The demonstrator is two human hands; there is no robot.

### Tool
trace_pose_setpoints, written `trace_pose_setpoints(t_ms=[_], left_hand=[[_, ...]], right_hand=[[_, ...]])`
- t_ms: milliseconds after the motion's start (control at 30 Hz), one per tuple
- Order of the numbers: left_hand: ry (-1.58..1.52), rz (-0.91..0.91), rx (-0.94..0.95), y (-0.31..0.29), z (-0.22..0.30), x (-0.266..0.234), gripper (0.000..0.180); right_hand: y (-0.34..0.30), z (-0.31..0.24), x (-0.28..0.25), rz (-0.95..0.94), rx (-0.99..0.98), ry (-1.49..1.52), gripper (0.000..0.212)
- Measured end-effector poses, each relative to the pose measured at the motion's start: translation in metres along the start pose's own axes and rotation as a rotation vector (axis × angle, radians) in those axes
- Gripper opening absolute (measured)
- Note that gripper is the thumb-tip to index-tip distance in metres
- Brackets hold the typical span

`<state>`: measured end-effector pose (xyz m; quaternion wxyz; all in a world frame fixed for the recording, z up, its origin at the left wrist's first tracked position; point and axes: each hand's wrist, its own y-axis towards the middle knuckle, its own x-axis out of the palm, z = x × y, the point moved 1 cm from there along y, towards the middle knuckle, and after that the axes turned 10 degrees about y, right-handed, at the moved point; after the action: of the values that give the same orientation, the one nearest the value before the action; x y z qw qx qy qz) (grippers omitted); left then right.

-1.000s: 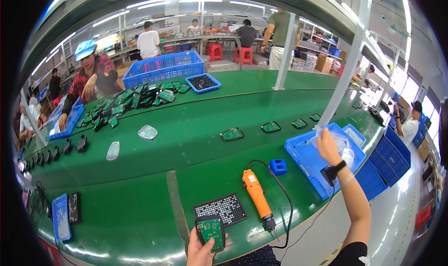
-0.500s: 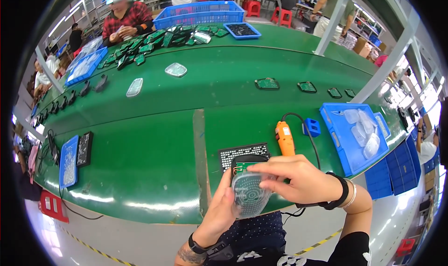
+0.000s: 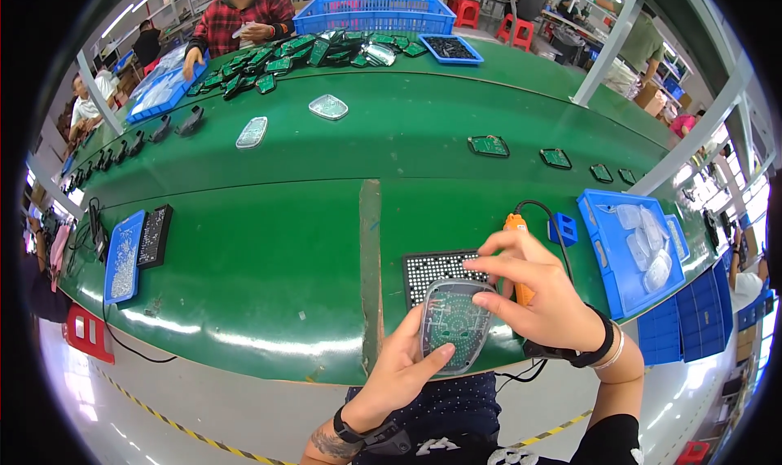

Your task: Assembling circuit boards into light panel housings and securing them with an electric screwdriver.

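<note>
My left hand (image 3: 401, 374) grips the lower left of a rounded housing (image 3: 457, 326), with its thumb resting on the front. A clear perforated cover lies over the housing's green circuit board. Beside its upper right edge, my right hand (image 3: 533, 290) has its fingers spread and its thumb at the rim. Those fingertips hover over a black tray (image 3: 436, 271) filled with rows of small pale pieces. Behind my right hand lies an orange power screwdriver (image 3: 515, 223) with a black cord, partly hidden by the fingers.
At right, a blue tray (image 3: 609, 277) holds clear covers, near a small blue block (image 3: 563, 229). Across the bench lie circuit boards (image 3: 489, 145) and two clear covers (image 3: 328, 106). A blue tray of small parts (image 3: 122, 261) sits left. A co-worker (image 3: 244, 17) is behind the board pile.
The clear cover has moved up over the circuit board in the housing. My right hand has opened its fingers and lifted away from the cover's face. The view has shifted slightly.
</note>
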<state>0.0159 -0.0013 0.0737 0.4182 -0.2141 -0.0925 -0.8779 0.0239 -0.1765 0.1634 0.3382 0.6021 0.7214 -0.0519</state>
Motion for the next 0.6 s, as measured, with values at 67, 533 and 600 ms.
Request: trace_pose_setpoints(t_ms=[67, 533, 600], left_hand=[[0.029, 0.007, 0.018, -0.001, 0.004, 0.0, 0.048], [0.729, 0.154, 0.098, -0.023, 0.015, 0.008, 0.043], [0.795, 0.115, 0.006, -0.023, 0.022, 0.009, 0.041]], right_hand=[[0.0, 0.006, 0.002, -0.036, 0.113, 0.137, 0.029], [-0.004, 0.008, 0.01, -0.164, 0.273, 0.405, 0.018], [-0.002, 0.003, 0.004, -0.302, 0.078, 0.216, 0.02]])
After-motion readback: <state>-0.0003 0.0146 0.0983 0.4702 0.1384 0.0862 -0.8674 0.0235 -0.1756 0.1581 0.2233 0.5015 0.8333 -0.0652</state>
